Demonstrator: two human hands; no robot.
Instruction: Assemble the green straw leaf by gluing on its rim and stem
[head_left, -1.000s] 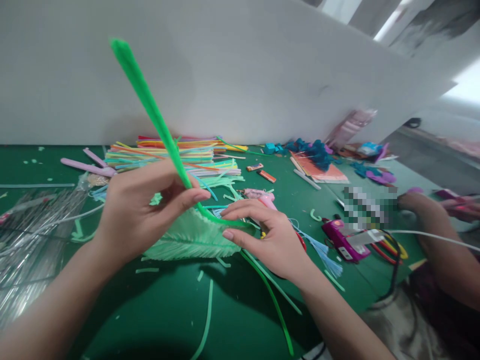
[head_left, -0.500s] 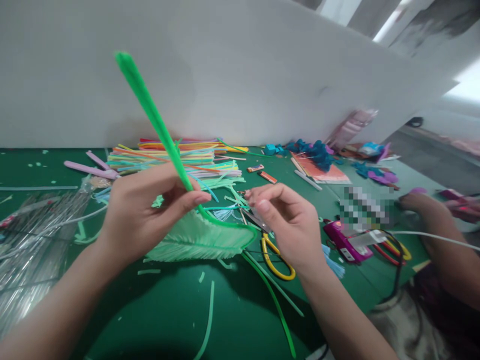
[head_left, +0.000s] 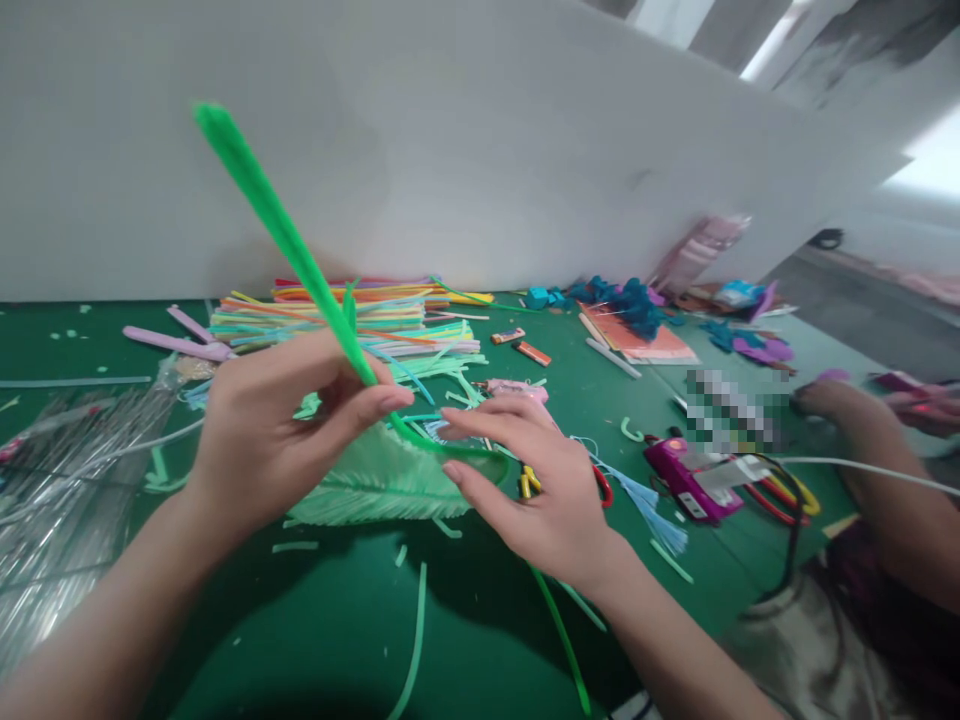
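Note:
My left hand is closed in a pinch on a bright green pipe cleaner, whose free end slants up to the left. Below the pinch, the pipe cleaner curves along the upper edge of a pale green, feather-like leaf. My right hand hovers at the leaf's right end. Its thumb and fingers are apart, on either side of the bright green edge; whether they touch it I cannot tell. Behind that hand lies a pink tool, partly covered, with yellow scissor handles mostly hidden.
Bundled coloured pipe cleaners lie against the white wall. Plastic-wrapped wires are at left, beside lilac scissors. Blue tassels and a purple box lie right. Another person's hand is at far right.
My right hand has moved left and toward me, from fingers held together to fingers spread at the leaf's edge. The pink tool now shows behind it. The pipe cleaner's free end has tipped left.

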